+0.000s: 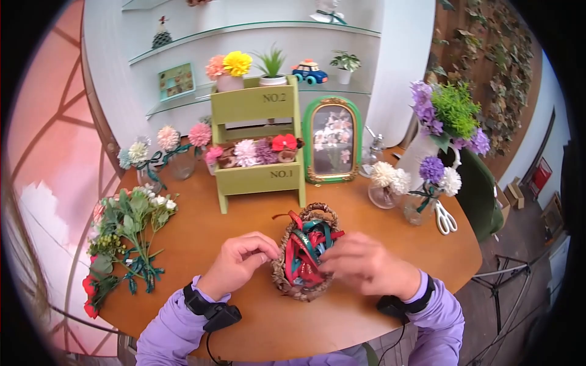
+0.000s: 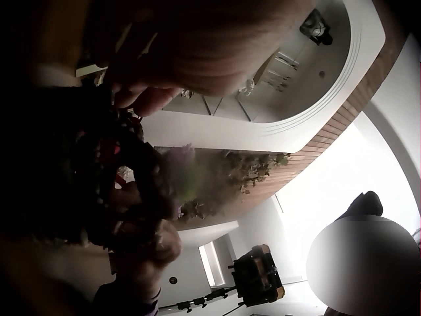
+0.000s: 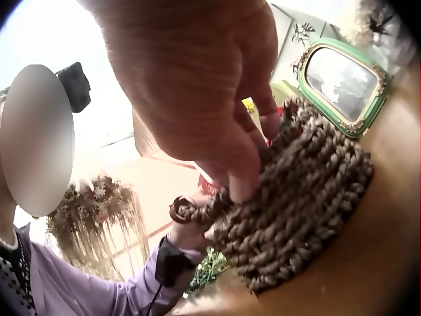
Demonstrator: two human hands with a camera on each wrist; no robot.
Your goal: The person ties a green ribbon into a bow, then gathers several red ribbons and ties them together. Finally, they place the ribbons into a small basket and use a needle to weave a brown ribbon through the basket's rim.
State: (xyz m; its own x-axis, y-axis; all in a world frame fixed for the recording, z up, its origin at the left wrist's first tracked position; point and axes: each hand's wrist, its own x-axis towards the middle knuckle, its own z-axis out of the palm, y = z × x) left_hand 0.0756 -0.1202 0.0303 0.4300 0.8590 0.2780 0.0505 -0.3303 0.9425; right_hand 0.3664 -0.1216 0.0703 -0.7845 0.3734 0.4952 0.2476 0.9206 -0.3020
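A braided brown basket point(image 1: 307, 294) full of red, green and blue ribbons point(image 1: 305, 250) stands near the front of the table. My left hand point(image 1: 239, 263) holds its left rim between thumb and fingers; the right wrist view shows part of that hand point(image 3: 189, 232) beyond the basket point(image 3: 296, 191). Blurred in the head view, my right hand point(image 1: 369, 263) is over the basket's right side. In the right wrist view, the right hand's point(image 3: 197, 85) fingers reach down loosely at the rim, their tips partly hidden. The left wrist view is dark, with the left hand point(image 2: 210, 46) above the basket.
Artificial flowers point(image 1: 131, 226) lie at the left. Behind the basket stand a green two-tier shelf point(image 1: 259, 177) and a green-framed picture point(image 1: 332, 140). At the right are flower vases point(image 1: 383, 195) and white-handled scissors point(image 1: 445, 218) near the table point(image 1: 427, 256) edge.
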